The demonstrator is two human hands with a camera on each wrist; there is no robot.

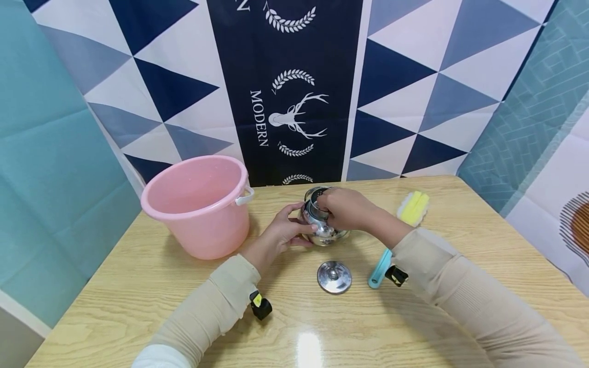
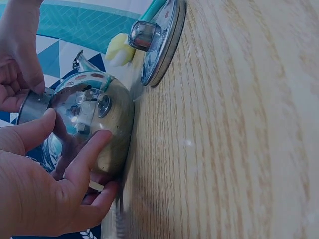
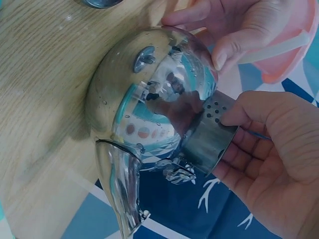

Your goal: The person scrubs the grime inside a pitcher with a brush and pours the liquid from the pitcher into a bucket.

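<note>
A shiny steel teapot [image 1: 323, 236] stands on the wooden table, its spout [image 3: 117, 184] visible in the right wrist view. My left hand [image 1: 282, 229] holds the teapot's rounded side, thumb near the neck and fingers spread lower on the body. With thumb and curled fingers, my right hand [image 1: 346, 208] pinches the rim of a perforated metal tea strainer [image 3: 204, 142]. Part of the strainer stands out above the teapot's mouth; its lower end is hidden inside. The round steel lid [image 1: 334, 277] lies knob up on the table, nearer the body than the teapot.
A pink bucket [image 1: 207, 230] with a white handle stands left of the teapot. To the right lies a brush with a yellow and white head [image 1: 414, 207] and a turquoise handle [image 1: 380, 268], partly under my right forearm. Patterned cloth [image 1: 294, 117] hangs behind the table.
</note>
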